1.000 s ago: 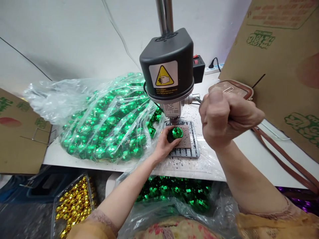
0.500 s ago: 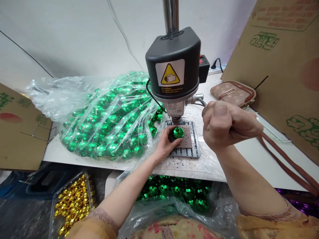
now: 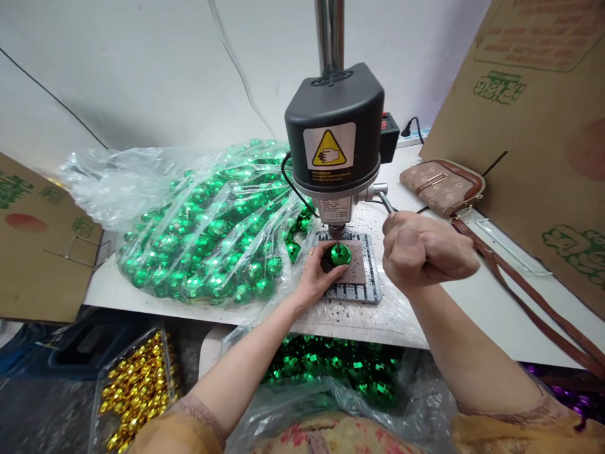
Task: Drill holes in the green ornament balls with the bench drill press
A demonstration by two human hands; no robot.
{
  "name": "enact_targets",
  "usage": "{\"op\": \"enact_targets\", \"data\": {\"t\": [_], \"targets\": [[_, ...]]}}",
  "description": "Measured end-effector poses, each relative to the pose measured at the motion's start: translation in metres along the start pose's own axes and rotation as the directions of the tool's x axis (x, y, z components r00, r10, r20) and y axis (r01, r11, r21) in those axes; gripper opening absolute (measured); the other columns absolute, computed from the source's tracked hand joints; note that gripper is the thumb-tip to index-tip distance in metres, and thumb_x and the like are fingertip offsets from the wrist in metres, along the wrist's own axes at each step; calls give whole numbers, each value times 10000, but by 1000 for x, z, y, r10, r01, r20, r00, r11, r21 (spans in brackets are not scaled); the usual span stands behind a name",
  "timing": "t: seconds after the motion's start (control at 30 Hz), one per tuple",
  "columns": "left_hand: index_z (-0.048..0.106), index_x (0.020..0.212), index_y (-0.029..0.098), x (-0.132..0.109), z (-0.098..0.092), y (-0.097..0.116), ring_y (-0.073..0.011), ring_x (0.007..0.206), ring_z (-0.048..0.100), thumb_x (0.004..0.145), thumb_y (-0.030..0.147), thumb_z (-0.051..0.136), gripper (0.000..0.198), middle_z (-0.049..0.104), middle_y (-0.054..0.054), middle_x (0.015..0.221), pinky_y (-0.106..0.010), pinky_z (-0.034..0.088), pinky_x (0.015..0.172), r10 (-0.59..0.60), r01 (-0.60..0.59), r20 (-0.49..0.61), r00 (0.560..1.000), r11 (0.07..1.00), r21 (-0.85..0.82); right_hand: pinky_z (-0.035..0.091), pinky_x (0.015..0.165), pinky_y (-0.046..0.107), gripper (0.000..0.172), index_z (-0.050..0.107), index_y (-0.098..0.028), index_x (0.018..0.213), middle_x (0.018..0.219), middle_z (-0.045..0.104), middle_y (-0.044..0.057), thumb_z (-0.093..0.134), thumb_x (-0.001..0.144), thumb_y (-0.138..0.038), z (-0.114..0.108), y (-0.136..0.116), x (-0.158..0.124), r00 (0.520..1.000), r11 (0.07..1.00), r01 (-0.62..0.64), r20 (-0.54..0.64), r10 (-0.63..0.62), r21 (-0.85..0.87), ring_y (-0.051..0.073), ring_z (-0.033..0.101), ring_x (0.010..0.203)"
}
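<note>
Right hand has shifted down next to the drill press, hiding less of the handbag than a second ago. Gold balls sit in a tray, lower left. Clear bag of green balls lies on the table. Left hand has its grip closed on a green faceted ball, on the brown board below the chuck. Right grip is fisted at the lever, handbag beyond, beside the carton.
</note>
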State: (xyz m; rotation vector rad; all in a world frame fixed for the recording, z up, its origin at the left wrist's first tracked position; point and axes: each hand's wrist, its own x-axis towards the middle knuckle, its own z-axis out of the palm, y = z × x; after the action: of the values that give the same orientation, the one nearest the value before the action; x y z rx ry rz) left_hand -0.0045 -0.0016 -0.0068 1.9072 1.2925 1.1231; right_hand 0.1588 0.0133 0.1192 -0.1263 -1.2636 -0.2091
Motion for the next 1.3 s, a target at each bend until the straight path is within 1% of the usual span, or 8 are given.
{"op": "enact_targets", "data": {"t": [0.37, 0.47, 0.6, 0.67, 0.73, 0.87, 1.03, 1.3], "targets": [[555, 1104, 210, -18, -4, 29, -240, 992, 615, 761, 303, 770, 415, 637, -70, 1065, -407, 503, 891, -26, 40, -118, 993, 993, 112, 184, 416, 287, 471, 338, -193, 480, 420, 284, -66, 595, 870, -138, 27, -9, 55, 888, 892, -452, -108, 448, -19, 45, 294, 376], [577, 1026, 211, -46, -22, 50, -235, 887, 606, 720, 376, 801, 414, 636, -60, 965, -370, 498, 772, 26, -75, 199, 980, 968, 240, 204, 448, 267, 462, 348, -190, 490, 453, 269, -61, 552, 893, -93, 26, -10, 62, 877, 877, -479, -57, 477, -27, 36, 326, 403], [607, 939, 211, -70, -48, 65, -244, 841, 598, 695, 581, 789, 480, 647, -41, 877, -352, 477, 720, 70, -312, 644, 761, 911, 270, 210, 476, 255, 464, 345, -185, 501, 479, 267, -56, 547, 915, -130, 24, -13, 59, 856, 856, -516, -48, 514, -21, 34, 352, 427], [607, 983, 210, -59, -55, 61, -234, 888, 613, 839, 525, 683, 354, 664, -45, 917, -346, 486, 768, 81, -300, 589, 804, 911, 284, 192, 469, 271, 477, 337, -189, 494, 460, 285, -56, 568, 908, -137, 25, -12, 58, 865, 867, -498, -71, 497, -1, 43, 345, 413], [590, 1056, 204, -32, -58, 49, -219, 956, 620, 970, 323, 518, 163, 670, -66, 999, -350, 490, 848, 93, -233, 374, 923, 908, 349, 175, 459, 292, 477, 353, -193, 484, 438, 305, -54, 583, 897, -131, 25, -10, 57, 875, 878, -478, -85, 477, 9, 56, 331, 396], [575, 1139, 174, 45, -55, 11, -262, 1039, 616, 879, 18, 414, 343, 646, -131, 1103, -398, 488, 911, 5, 19, -40, 999, 813, 582, 200, 451, 325, 469, 389, -207, 482, 438, 328, -40, 603, 899, -203, 24, -8, 56, 871, 872, -488, -82, 484, -36, 89, 335, 403], [634, 1147, 202, 99, -45, -25, -311, 1095, 628, 760, -52, 510, 479, 624, -135, 1197, -403, 494, 936, -133, 94, 10, 991, 745, 660, 230, 441, 338, 468, 350, -217, 525, 457, 311, -33, 571, 928, -304, 22, -9, 54, 887, 881, -463, -57, 459, -98, 101, 335, 406], [622, 1234, 217, 95, -61, -46, -279, 1063, 631, 750, 83, 657, 504, 557, -116, 1265, -380, 500, 944, -62, -17, 114, 992, 807, 590, 233, 436, 302, 462, 363, -203, 508, 455, 320, -38, 574, 919, -195, 23, -11, 54, 883, 880, -468, -65, 464, -75, 74, 345, 408]]}}
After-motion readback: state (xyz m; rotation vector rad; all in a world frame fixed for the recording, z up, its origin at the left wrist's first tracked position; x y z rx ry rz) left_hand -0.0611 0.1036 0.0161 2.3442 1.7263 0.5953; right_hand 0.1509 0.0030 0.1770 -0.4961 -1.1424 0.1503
